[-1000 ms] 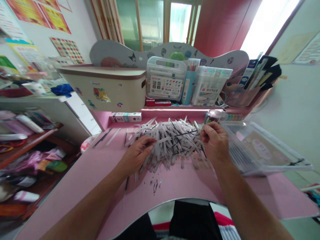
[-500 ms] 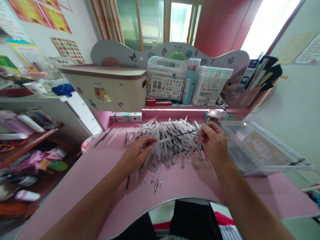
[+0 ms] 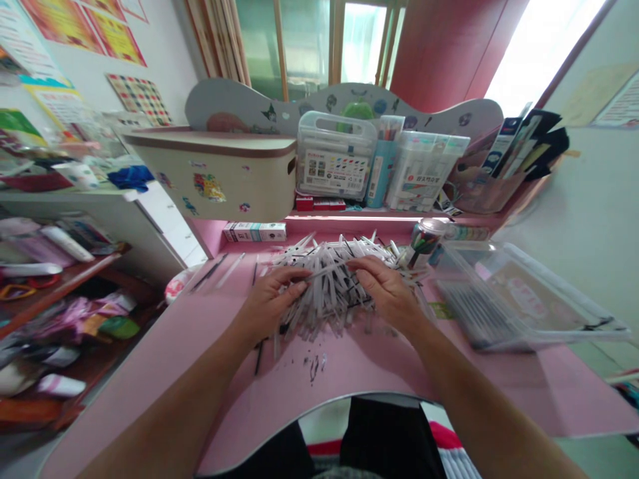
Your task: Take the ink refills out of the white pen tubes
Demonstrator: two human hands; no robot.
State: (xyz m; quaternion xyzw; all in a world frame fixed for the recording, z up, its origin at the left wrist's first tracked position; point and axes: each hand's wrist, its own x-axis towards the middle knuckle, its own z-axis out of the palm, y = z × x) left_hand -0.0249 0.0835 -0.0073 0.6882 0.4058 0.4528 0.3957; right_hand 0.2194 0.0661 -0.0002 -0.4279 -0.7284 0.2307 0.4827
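Observation:
A heap of narrow, whitish translucent sleeves (image 3: 327, 306) mixed with thin black sticks lies on the pink desk (image 3: 279, 406). Over this heap both hands work close together. My left hand (image 3: 272, 299) is closed, thumb and fingers pinching one end of a pale narrow sleeve (image 3: 329, 269). At the sleeve's other end my right hand (image 3: 387, 293) is closed with its fingertips together. Whether a black stick is inside the sleeve I cannot tell. Small black bits (image 3: 314, 366) lie on the desk in front of the heap.
An open clear plastic box (image 3: 529, 332) stands on the right, near a drink can (image 3: 425, 241). Loose black sticks (image 3: 210, 271) lie left of the heap. A small carton (image 3: 255, 231) is behind them. Above, the shelf carries a beige bin (image 3: 219, 179) and marker cases (image 3: 337, 156).
My right hand has moved left and closer to my left hand. The dark stick that stretched between the hands no longer shows there. My left hand stays nearly in place.

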